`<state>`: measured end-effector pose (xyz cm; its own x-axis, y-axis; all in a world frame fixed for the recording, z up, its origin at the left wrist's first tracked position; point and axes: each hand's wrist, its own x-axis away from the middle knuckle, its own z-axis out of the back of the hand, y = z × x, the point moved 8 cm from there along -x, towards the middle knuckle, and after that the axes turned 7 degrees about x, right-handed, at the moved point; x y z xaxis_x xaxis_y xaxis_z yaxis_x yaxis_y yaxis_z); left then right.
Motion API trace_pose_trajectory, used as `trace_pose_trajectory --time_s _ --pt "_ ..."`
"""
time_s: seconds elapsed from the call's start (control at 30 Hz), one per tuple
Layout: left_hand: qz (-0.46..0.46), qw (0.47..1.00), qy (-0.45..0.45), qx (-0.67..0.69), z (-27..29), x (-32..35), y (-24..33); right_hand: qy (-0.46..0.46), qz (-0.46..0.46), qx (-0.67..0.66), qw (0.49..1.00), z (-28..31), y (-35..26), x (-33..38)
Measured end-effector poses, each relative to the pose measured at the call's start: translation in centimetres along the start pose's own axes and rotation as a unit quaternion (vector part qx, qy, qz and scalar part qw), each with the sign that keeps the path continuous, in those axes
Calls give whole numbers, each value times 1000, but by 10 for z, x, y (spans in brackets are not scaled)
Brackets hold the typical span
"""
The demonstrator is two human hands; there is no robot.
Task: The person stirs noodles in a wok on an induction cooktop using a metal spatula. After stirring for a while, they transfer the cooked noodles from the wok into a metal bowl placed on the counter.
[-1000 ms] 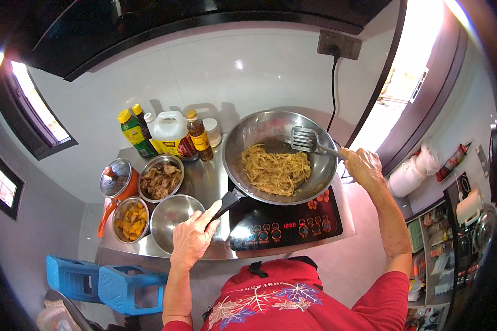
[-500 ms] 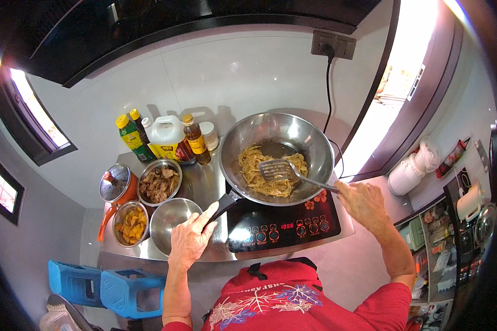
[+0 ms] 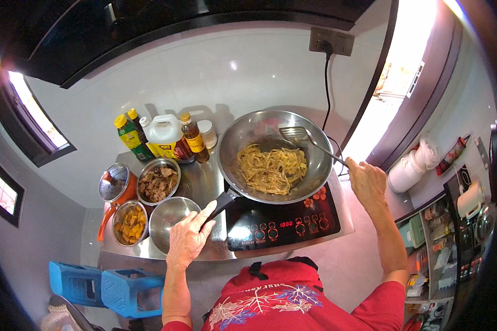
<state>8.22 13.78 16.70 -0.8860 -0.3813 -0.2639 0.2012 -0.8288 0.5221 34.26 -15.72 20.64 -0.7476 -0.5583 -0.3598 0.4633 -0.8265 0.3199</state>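
Steel counter: carries the induction cooker toward its right end, with bowls and bottles to the left.
Wok: sits on the cooker near the wall; wide, rigid metal, probably heavy with food in it and hot at the rim, so the wok handle looks the safe place to hold.
Shredded food: heaped mid-wok; soft, limp and likely slippery, better scooped or turned than gripped.
Slotted spatula: head over the wok's far right side, shaft slanting across the rim; seems light and stiff, best taken at the shaft's end.
Right hand: beyond the wok's right rim, fingers curled tightly around the spatula's end, elbow bent, forearm rising from lower right.
Left hand: palm down at the handle's near end, forearm nearly upright; thumb and fingers close around it, though their undersides are hidden.
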Motion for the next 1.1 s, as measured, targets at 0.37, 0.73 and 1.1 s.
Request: trace_pose_trajectory --time_s 0.37,0.73,1.1 --pt "-9 1000 16 -10 -1 1 0 12 131 -12 991 25 -34 40" --pt "-24 999 30 -1 1 2 5 -40 80 -26 996 -19 -36 10" --pt "-21 999 39 -17 -1 5 0 23 122 -123 985 18 -71 -16"
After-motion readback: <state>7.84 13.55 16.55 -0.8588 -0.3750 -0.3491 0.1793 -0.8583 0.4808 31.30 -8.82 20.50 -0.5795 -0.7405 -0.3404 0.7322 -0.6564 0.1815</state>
